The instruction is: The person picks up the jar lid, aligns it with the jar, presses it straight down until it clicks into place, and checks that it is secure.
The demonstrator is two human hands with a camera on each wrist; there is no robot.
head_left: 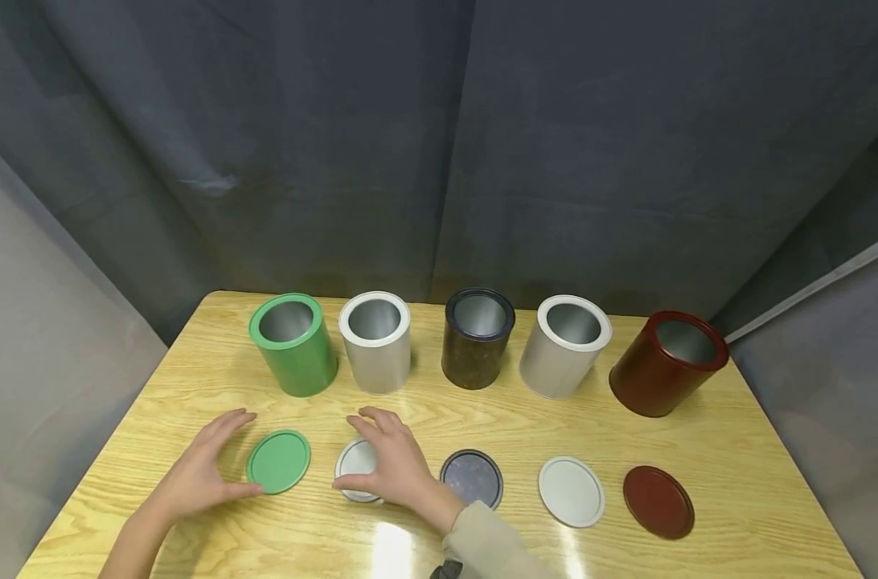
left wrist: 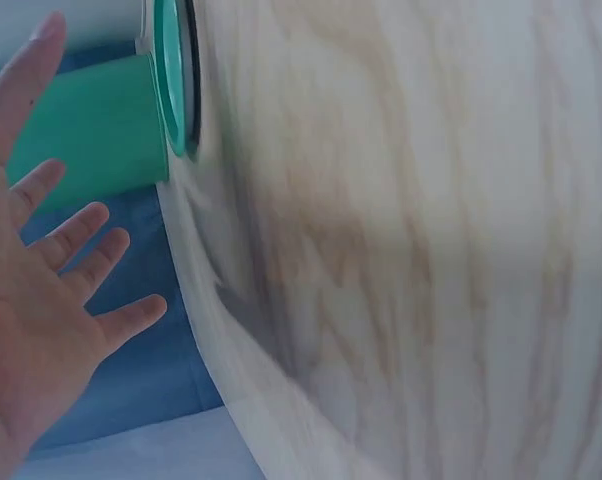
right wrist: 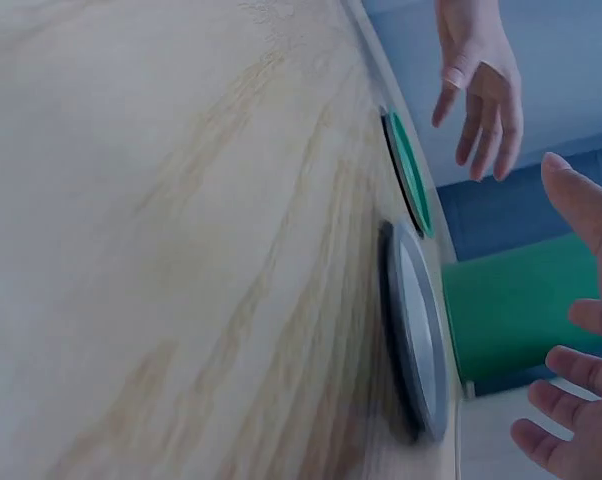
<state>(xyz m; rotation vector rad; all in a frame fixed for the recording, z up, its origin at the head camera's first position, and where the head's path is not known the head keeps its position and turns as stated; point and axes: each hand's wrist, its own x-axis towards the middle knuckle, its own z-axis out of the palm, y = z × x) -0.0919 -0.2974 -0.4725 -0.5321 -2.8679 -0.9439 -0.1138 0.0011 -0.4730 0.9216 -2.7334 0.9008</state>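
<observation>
A green round lid [head_left: 279, 461] lies on the wooden table with my left hand [head_left: 202, 470] just to its left, thumb tip close to its near edge. Fingers spread, that hand [left wrist: 41, 270] holds nothing. Above a white lid [head_left: 353, 462] hovers my right hand [head_left: 395, 460], its thumb and fingers apart and hiding the lid's right part. In the right wrist view this lid [right wrist: 418, 335] stands out beside the right hand [right wrist: 586, 390], which is empty too. Behind the lids are an uncovered green can [head_left: 301, 358] and an uncovered white can [head_left: 378, 354].
Along the back stand a black can [head_left: 472, 354], a second white can [head_left: 555, 362] and a dark red can [head_left: 645, 378], all without lids. In front lie a dark lid [head_left: 472, 476], another white lid [head_left: 572, 491] and a dark red lid [head_left: 658, 502]. Grey curtains [head_left: 439, 161] hang behind the table.
</observation>
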